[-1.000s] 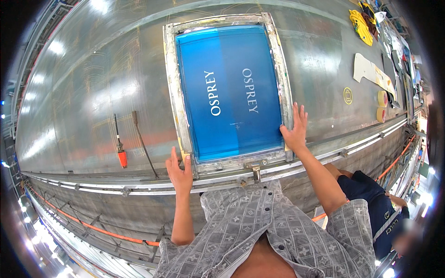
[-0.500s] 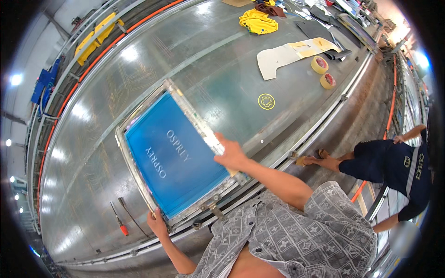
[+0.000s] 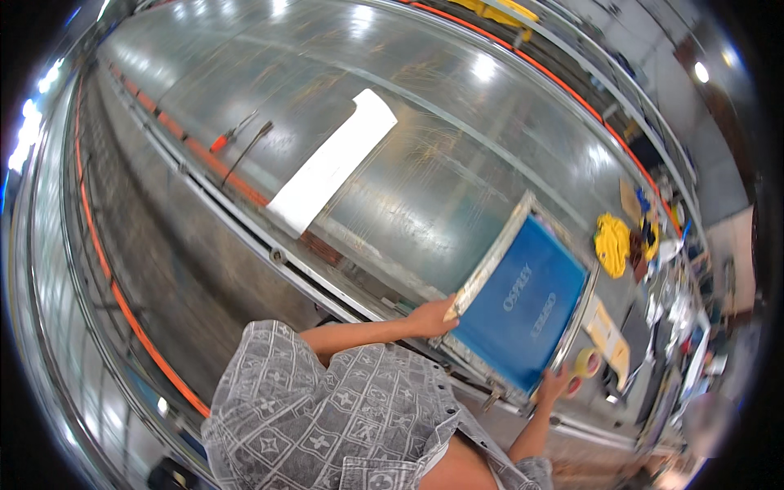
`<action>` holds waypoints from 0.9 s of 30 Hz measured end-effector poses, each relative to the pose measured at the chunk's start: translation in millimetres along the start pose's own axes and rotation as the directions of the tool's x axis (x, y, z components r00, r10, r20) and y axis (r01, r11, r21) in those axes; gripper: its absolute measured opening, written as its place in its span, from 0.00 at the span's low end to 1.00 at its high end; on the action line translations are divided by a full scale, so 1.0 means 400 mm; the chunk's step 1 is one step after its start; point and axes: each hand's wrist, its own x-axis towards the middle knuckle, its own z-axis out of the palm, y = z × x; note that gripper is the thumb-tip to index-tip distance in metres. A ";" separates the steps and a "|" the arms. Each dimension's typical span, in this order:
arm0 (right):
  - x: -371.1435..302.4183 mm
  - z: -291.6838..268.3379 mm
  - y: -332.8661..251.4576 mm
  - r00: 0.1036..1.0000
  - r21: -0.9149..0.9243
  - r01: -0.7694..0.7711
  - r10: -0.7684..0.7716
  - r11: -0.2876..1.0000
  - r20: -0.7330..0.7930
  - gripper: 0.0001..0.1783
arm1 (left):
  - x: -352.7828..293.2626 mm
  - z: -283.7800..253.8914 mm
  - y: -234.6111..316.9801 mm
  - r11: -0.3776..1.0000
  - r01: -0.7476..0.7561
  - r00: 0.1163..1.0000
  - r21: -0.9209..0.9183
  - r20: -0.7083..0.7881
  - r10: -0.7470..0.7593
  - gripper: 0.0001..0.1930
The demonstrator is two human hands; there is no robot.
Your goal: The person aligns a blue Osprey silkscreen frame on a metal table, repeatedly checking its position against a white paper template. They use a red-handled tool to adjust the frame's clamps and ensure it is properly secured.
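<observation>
A screen-printing frame with blue mesh and pale lettering is at the right of centre, over the near side of the long metal table. My left hand is closed on its near left corner. At the near right corner, my right hand grips the frame's edge, its fingers partly hidden. Whether the frame rests on the table or is slightly raised, I cannot tell. To its left, a white cut panel lies flat, reaching the table's near edge.
Farther left lie a red-handled tool and a thin dark tool. On the right are tape rolls, a cream cut panel, yellow cloth and clutter. A metal rail runs along the near edge.
The frame has moved right along the table with both hands on it, uncovering the white panel. My view has swung left, so the person at the right is out of sight.
</observation>
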 end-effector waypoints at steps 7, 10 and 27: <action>0.018 0.004 0.032 0.999 -0.050 -0.033 0.032 0.998 -0.024 0.37 | -0.049 -0.062 0.059 0.999 -0.024 0.916 0.048 0.401 0.003 0.37; -0.029 0.041 -0.100 0.982 -0.154 -0.039 0.010 0.987 -0.190 0.35 | -0.092 -0.155 -0.027 0.998 0.041 0.963 0.050 0.264 -0.052 0.27; -0.394 0.363 -0.895 0.867 0.351 0.139 -0.285 0.926 0.410 0.17 | -0.175 -0.927 -0.267 0.638 0.746 0.647 0.192 -0.436 -0.625 0.48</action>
